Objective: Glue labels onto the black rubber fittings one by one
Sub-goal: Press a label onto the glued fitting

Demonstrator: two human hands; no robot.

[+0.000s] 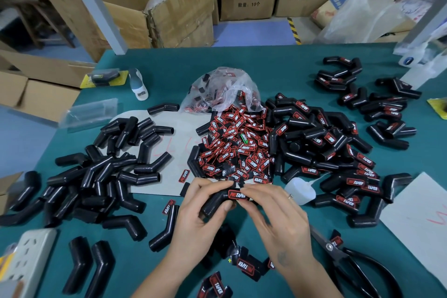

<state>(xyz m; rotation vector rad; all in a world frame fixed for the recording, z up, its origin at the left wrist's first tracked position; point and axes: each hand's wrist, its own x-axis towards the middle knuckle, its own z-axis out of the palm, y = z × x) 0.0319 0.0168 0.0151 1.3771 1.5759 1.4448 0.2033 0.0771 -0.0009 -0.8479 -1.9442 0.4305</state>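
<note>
A bent black rubber fitting [215, 202] is held over the table's front middle, with a red and black label [237, 195] lying on its upper arm. My left hand [200, 213] grips the fitting from the left. My right hand [271, 210] pinches the fitting's right end, fingertips pressing on the label. A heap of loose labels [238, 147] lies behind my hands. Unlabelled fittings [106, 172] are piled at the left, labelled fittings [338, 152] at the right. A small white glue bottle [301, 190] lies just right of my right hand.
Black scissors [350, 261] lie at the front right. A power strip [29, 256] sits at the front left. A plastic bag [225, 89] of labels stands behind the heap. Cardboard boxes [174, 5] line the floor beyond the green table [278, 68].
</note>
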